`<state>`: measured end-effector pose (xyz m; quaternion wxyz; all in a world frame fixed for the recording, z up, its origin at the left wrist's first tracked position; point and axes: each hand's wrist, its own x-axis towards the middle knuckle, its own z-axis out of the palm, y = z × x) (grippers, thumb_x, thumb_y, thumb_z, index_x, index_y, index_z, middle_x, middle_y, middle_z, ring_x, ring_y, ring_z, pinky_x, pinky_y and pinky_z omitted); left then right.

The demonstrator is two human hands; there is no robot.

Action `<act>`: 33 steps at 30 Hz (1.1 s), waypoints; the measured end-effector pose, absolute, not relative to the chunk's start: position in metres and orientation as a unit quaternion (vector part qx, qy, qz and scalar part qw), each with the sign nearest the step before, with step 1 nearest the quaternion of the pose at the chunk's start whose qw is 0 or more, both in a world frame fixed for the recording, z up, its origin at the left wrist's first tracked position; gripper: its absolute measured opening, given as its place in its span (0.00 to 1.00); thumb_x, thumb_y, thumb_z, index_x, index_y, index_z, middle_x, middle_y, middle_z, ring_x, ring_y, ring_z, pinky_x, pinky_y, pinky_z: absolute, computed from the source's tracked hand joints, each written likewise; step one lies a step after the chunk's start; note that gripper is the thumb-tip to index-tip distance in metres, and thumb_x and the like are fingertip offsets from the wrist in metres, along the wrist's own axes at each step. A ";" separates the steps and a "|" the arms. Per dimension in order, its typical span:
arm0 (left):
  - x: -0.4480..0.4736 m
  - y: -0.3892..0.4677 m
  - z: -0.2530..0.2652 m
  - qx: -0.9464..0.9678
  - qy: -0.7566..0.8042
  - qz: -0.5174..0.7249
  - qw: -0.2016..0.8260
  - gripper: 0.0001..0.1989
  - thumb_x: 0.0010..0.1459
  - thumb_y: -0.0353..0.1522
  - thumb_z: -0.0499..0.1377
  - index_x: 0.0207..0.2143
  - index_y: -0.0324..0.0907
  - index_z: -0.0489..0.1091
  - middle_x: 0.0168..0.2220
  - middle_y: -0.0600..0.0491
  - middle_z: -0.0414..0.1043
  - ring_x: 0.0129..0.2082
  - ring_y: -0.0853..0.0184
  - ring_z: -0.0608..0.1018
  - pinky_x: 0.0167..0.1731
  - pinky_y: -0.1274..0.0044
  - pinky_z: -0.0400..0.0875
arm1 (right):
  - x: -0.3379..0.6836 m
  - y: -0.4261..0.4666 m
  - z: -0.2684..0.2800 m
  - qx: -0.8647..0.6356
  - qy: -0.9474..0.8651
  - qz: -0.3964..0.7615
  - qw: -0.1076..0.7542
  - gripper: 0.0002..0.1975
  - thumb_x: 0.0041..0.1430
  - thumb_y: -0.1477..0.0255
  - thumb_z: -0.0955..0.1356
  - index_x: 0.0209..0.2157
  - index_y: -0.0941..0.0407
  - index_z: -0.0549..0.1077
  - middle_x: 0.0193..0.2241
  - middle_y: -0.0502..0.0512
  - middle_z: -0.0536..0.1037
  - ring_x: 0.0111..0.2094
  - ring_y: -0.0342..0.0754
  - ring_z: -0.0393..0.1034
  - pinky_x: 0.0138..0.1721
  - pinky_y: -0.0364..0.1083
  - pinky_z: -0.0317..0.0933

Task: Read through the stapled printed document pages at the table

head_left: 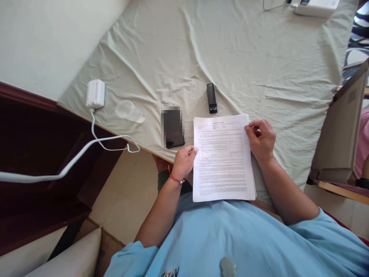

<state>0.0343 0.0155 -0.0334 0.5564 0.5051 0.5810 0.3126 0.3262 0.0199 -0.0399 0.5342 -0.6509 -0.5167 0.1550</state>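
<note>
A stack of printed paper sheets lies in front of me, its lower end reaching over the table's near edge to my shirt. My left hand grips the left edge of the stack, thumb on top; a red string bracelet circles that wrist. At the upper right edge, my right hand has its fingers curled, with thumb and forefinger pinching the paper. Just beyond the top of the sheets is a black stapler. A dark phone, partly blurred out, rests to the left, above my left hand.
On the left lie a white charger with a cable and a clear plastic piece. A white cable crosses the left foreground. A white device sits at the far right on the cloth-covered table. A laptop-like panel stands at right.
</note>
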 end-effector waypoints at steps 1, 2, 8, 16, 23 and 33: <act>0.035 0.016 -0.033 0.504 0.581 0.315 0.556 0.19 0.58 0.48 0.65 0.33 0.40 0.77 0.27 0.53 0.78 0.28 0.64 0.76 0.32 0.74 0.69 | 0.327 0.020 -0.039 -0.638 -0.522 0.160 0.544 0.04 0.61 0.68 0.73 0.34 0.52 0.76 0.37 0.51 0.77 0.33 0.45 0.70 0.33 0.46 0.66; 0.035 0.016 -0.032 0.501 0.582 0.316 0.558 0.19 0.58 0.48 0.65 0.33 0.40 0.78 0.28 0.53 0.79 0.29 0.64 0.77 0.32 0.74 0.69 | 0.327 0.020 -0.038 -0.620 -0.522 0.176 0.559 0.04 0.61 0.68 0.74 0.34 0.52 0.76 0.40 0.53 0.77 0.37 0.47 0.72 0.34 0.46 0.68; 0.035 0.016 -0.032 0.482 0.579 0.312 0.579 0.20 0.56 0.49 0.66 0.35 0.39 0.78 0.30 0.52 0.80 0.29 0.63 0.78 0.33 0.73 0.70 | 0.338 0.015 -0.026 -0.445 -0.494 0.420 0.618 0.11 0.59 0.63 0.78 0.33 0.50 0.75 0.58 0.54 0.80 0.63 0.59 0.72 0.66 0.62 0.65; 0.033 0.014 -0.035 0.490 0.568 0.310 0.584 0.19 0.61 0.48 0.64 0.37 0.40 0.77 0.30 0.52 0.78 0.30 0.63 0.77 0.33 0.73 0.71 | 0.360 0.012 -0.012 -0.227 -0.596 0.608 0.473 0.08 0.57 0.60 0.79 0.30 0.47 0.82 0.64 0.52 0.78 0.76 0.64 0.55 0.77 0.69 0.43; 0.033 0.013 -0.033 0.485 0.576 0.312 0.579 0.16 0.63 0.45 0.63 0.42 0.42 0.74 0.25 0.56 0.73 0.24 0.67 0.73 0.25 0.77 0.65 | 0.367 0.016 -0.012 -0.151 -0.667 0.585 0.437 0.04 0.61 0.63 0.78 0.37 0.47 0.87 0.63 0.57 0.80 0.72 0.60 0.65 0.76 0.59 0.47; 0.029 0.013 -0.031 0.472 0.571 0.325 0.588 0.37 0.53 0.36 0.69 0.65 0.48 0.63 0.24 0.63 0.69 0.22 0.67 0.71 0.27 0.77 0.66 | 0.355 0.029 -0.013 0.041 -0.681 0.657 0.321 0.08 0.65 0.66 0.76 0.44 0.51 0.87 0.57 0.66 0.84 0.64 0.61 0.75 0.65 0.57 0.67</act>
